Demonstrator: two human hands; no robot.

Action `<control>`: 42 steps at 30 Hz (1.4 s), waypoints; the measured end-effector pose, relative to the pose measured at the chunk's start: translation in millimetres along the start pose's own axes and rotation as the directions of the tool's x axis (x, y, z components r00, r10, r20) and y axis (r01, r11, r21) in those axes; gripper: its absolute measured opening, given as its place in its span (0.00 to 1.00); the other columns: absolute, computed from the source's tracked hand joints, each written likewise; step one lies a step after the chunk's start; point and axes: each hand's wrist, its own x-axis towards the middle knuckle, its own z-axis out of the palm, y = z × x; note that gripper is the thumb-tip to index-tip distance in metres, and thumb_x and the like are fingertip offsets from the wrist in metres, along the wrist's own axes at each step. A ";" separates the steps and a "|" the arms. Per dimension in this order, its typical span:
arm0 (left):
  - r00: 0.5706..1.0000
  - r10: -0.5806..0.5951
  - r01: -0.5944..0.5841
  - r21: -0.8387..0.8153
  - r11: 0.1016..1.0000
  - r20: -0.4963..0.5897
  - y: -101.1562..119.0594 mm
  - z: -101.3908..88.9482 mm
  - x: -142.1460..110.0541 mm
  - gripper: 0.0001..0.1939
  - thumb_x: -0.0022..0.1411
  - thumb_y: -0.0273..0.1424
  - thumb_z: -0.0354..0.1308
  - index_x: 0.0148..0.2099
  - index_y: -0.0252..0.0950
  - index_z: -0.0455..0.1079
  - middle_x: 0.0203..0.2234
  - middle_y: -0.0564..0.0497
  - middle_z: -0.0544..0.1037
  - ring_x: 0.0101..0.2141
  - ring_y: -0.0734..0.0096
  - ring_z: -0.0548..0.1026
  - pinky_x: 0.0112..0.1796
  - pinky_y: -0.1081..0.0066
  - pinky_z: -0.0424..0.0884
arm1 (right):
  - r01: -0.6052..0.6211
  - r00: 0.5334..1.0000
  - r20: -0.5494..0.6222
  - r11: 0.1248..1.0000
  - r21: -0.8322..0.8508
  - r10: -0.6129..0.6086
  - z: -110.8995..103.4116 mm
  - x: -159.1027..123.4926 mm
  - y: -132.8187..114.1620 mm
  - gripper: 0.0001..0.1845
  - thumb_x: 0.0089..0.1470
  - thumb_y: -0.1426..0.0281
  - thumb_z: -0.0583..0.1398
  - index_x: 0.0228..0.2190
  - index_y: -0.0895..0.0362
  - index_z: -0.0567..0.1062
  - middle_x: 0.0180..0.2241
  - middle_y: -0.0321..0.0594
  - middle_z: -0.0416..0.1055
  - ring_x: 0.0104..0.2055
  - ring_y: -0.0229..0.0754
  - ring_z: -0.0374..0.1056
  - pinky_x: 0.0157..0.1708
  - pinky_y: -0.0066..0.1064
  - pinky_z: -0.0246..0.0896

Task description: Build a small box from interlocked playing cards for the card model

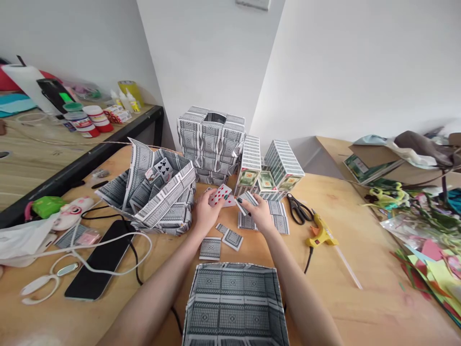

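My left hand [208, 210] is closed on a playing card [220, 193] with red diamonds facing up. In my right hand [257, 210] is a folded playing card [248, 201] with a grey patterned back, held close to the left hand's card. Beneath and beside the right hand lies a flat panel of joined cards [279, 216]. Several loose cards [232, 239] lie on the table below my hands. Nearest me stands an open box made of cards [230, 298], between my forearms.
A taller card structure [211, 144] and stacked card boxes [248, 158] stand at the back. Card pieces fill a bin [162, 192] at left. Scissors [299, 210] and a yellow glue gun [320, 233] lie right; a phone [99, 264] and cables lie left.
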 end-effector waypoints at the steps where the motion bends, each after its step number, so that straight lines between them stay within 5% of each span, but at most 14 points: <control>1: 1.000 0.003 -0.003 -0.017 1.000 0.005 0.3 0.3 -0.1 0.20 0.50 0.34 0.60 0.47 0.37 0.66 0.42 0.46 0.72 0.45 0.61 0.70 0.47 0.60 0.65 | -0.037 0.999 -0.022 0.998 0.053 0.038 1.7 -1.5 6.6 0.18 0.39 0.59 0.65 0.27 0.56 0.66 0.23 0.33 0.65 0.22 0.35 0.62 0.21 0.26 0.58; 6: 0.994 -0.091 0.100 -0.179 0.979 0.059 2.5 1.8 -0.1 0.27 0.47 0.30 0.62 0.51 0.37 0.64 0.44 0.46 0.71 0.44 0.63 0.70 0.46 0.61 0.65 | -0.159 0.987 0.077 0.902 0.401 0.139 -2.0 -6.7 21.6 0.17 0.42 0.62 0.64 0.30 0.54 0.63 0.27 0.34 0.69 0.26 0.40 0.70 0.20 0.31 0.66; 9: 0.985 -0.092 0.127 -0.254 0.959 0.147 4.2 1.5 -0.9 0.25 0.47 0.29 0.62 0.50 0.38 0.66 0.47 0.46 0.70 0.47 0.62 0.69 0.49 0.60 0.63 | -0.190 0.981 0.136 0.863 0.468 0.142 -8.8 -6.0 22.7 0.19 0.40 0.65 0.65 0.31 0.54 0.62 0.28 0.35 0.70 0.29 0.43 0.72 0.22 0.33 0.69; 13: 0.975 -0.082 0.147 -0.323 0.935 0.207 8.1 -0.5 -3.4 0.26 0.47 0.30 0.62 0.51 0.39 0.66 0.49 0.46 0.69 0.48 0.61 0.68 0.48 0.61 0.65 | -0.151 0.985 0.138 0.891 0.428 0.100 -9.1 -4.1 27.4 0.19 0.39 0.66 0.66 0.31 0.55 0.62 0.26 0.35 0.70 0.25 0.40 0.71 0.21 0.30 0.68; 18: 0.985 0.009 0.019 -0.159 0.987 0.175 13.6 -2.7 -8.8 0.22 0.43 0.27 0.64 0.44 0.39 0.71 0.43 0.48 0.71 0.46 0.62 0.68 0.49 0.59 0.63 | -0.096 0.989 0.137 0.925 0.366 0.049 -4.5 -3.9 32.1 0.18 0.45 0.60 0.61 0.33 0.53 0.60 0.23 0.31 0.70 0.14 0.33 0.61 0.12 0.24 0.54; 27: 0.984 0.086 -0.072 -0.094 0.993 0.155 15.2 -4.1 -9.2 0.21 0.44 0.26 0.63 0.45 0.40 0.70 0.43 0.48 0.68 0.47 0.62 0.66 0.51 0.59 0.62 | -0.105 0.990 0.119 0.954 0.282 0.073 -4.8 -4.5 28.7 0.18 0.45 0.55 0.58 0.33 0.52 0.59 0.24 0.32 0.69 0.15 0.34 0.59 0.14 0.26 0.52; 34: 0.956 0.149 -0.132 -0.083 0.988 0.252 19.5 -3.5 -14.6 0.24 0.45 0.25 0.63 0.47 0.42 0.69 0.44 0.49 0.68 0.46 0.63 0.67 0.49 0.62 0.64 | -0.106 0.983 0.177 0.951 0.290 0.055 -5.3 -3.7 32.8 0.16 0.47 0.56 0.57 0.32 0.51 0.58 0.17 0.27 0.63 0.15 0.36 0.59 0.14 0.26 0.51; 42: 0.982 0.133 -0.128 -0.047 0.991 0.131 14.1 -6.7 -8.1 0.22 0.45 0.25 0.62 0.46 0.41 0.69 0.44 0.49 0.68 0.48 0.62 0.66 0.51 0.59 0.61 | -0.121 0.986 0.151 0.941 0.316 0.076 -6.4 -3.6 32.6 0.15 0.46 0.58 0.57 0.31 0.51 0.58 0.20 0.28 0.64 0.15 0.34 0.59 0.13 0.26 0.50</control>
